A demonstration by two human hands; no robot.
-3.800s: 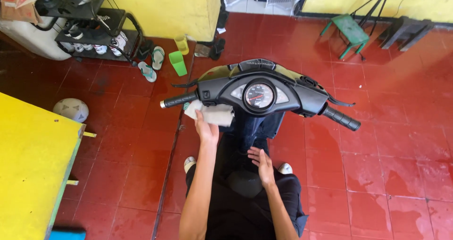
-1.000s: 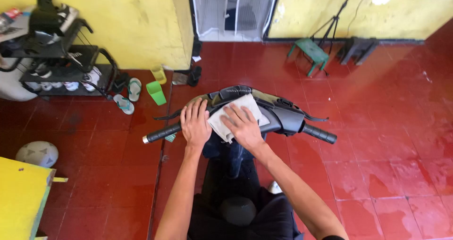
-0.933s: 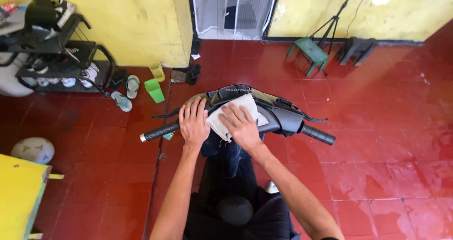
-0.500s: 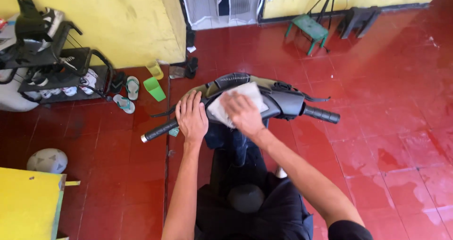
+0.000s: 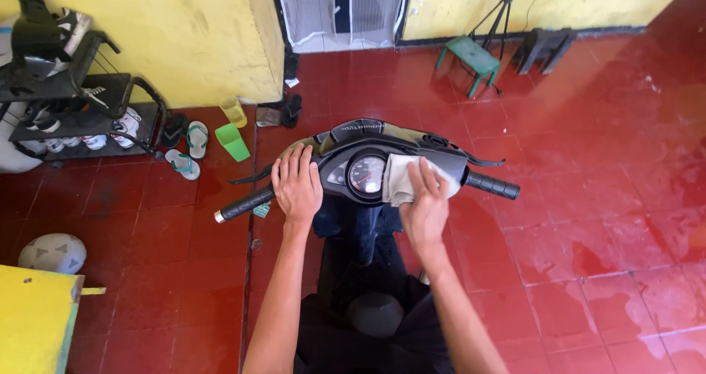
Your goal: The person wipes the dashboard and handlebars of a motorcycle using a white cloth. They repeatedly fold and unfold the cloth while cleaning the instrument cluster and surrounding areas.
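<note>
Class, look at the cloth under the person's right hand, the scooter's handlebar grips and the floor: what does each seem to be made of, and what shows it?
Cloth under the right hand: soft woven fabric, pale and matt; it folds and creases.
Left handlebar grip, beside the left hand: probably black rubber, dull and ribbed.
Floor: glazed red tiles, likely ceramic; grout lines and glossy reflections show.
</note>
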